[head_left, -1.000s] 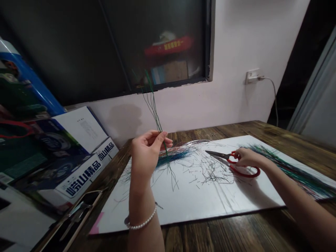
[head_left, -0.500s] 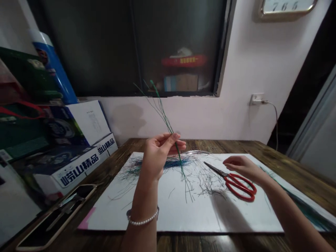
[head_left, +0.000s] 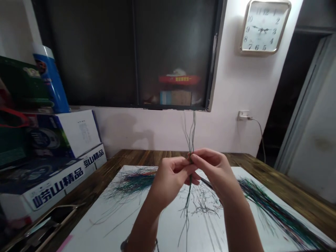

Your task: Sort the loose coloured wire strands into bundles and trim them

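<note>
A thin bundle of green threads (head_left: 188, 196) hangs upright in front of me, its loose ends fanning out above and below. My left hand (head_left: 172, 176) pinches it between thumb and fingertips. Just above that pinch, my right hand (head_left: 212, 168) grips the same bundle, the two hands' fingertips touching or nearly so. Behind my right hand lies a pair of scissors (head_left: 207, 182) on the white board (head_left: 126, 229); only part of a blade shows, and the handles are hidden. Short thread clippings (head_left: 203, 203) are scattered under my hands.
A heap of coloured threads (head_left: 139, 182) lies at the board's left, and a long bundle (head_left: 273, 206) at its right. A phone (head_left: 44, 227) rests on the wooden table (head_left: 112, 171). Boxes (head_left: 63, 178) are stacked at left; a clock (head_left: 266, 28) hangs on the wall.
My right hand has left its place beside the scissors and now grips the green threads with my left hand. The bundle has moved right and stands straighter. The view has tilted upward.
</note>
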The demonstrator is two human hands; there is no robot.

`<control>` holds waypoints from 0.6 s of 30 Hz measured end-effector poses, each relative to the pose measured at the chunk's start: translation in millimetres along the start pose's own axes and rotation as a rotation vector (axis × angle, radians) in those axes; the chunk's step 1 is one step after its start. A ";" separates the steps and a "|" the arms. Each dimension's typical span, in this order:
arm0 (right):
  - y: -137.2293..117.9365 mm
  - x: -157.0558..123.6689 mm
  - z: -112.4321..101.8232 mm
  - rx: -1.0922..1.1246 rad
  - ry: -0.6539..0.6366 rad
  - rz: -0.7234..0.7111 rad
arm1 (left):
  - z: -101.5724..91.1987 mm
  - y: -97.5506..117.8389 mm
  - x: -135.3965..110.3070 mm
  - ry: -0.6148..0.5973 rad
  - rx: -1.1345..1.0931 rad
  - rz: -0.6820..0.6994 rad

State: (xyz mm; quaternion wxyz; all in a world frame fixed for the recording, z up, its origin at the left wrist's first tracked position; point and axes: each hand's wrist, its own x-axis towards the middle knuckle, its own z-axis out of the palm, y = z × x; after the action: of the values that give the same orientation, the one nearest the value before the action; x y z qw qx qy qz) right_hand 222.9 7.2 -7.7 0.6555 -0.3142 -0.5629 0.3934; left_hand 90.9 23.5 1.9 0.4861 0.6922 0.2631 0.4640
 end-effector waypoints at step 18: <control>-7.5 -15.3 4.4 0.069 0.128 -0.161 | 11.3 -3.8 1.4 -0.066 -0.311 0.018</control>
State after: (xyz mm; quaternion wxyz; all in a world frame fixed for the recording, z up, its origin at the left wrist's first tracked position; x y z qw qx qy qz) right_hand 218.9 -9.9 -8.1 0.7301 -0.2698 -0.5293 0.3377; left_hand 102.0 21.3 -2.1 0.5916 0.6257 0.1657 0.4806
